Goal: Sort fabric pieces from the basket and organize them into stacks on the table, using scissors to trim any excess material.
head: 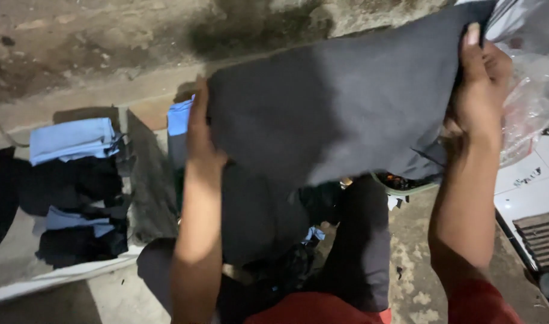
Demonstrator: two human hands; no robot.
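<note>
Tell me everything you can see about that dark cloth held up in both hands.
The cloth is a dark grey, matte woven-looking fabric, plain and unprinted. It is held up and spread wide, its lower part hanging in soft folds toward the pile of dark clothes below. The left hand pinches its left edge; the right hand grips its upper right corner, thumb on the front. Behind its right edge sits clear plastic.

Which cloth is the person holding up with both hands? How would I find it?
Start at the stained concrete wall along the top, then look just below it to the middle, where the left hand and right hand are raised. Stretched between them is the dark grey cloth. It is the only cloth lifted and spread wide; the light blue folded cloth and black pieces lie stacked at the left.
</note>
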